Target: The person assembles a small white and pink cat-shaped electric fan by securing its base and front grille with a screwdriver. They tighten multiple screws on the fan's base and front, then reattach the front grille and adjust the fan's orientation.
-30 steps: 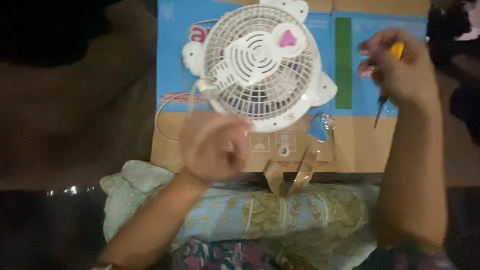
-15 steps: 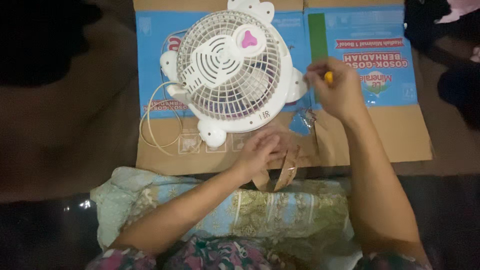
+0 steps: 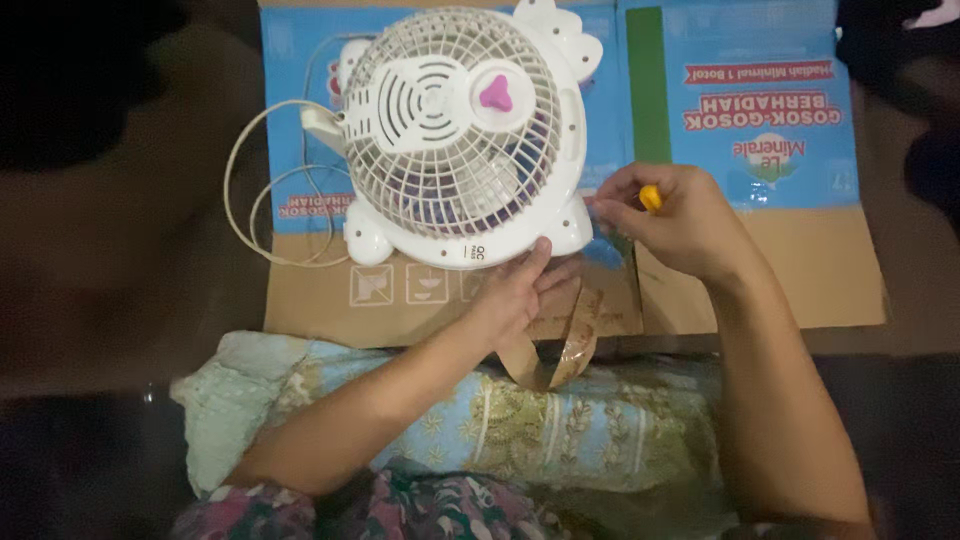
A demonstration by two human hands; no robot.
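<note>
A small white table fan (image 3: 455, 130) lies grille-up on a flattened blue and brown cardboard box (image 3: 760, 250). It has a pink knob near the centre and rounded white feet. My left hand (image 3: 520, 290) rests against the fan's lower rim, fingers steadying it. My right hand (image 3: 670, 215) is closed around a yellow-handled screwdriver (image 3: 650, 197), its tip hidden at the fan's lower right foot. The fan's white cord (image 3: 255, 185) loops out to the left.
A pale blue and green patterned cushion (image 3: 520, 430) lies across my lap below the cardboard. A curl of brown packing tape (image 3: 565, 350) hangs off the cardboard's near edge. Dark floor surrounds the box on both sides.
The fan has turned and slid up and right on the cardboard. My right hand came down from the upper right to the fan's lower right foot. My left hand moved onto the rim.
</note>
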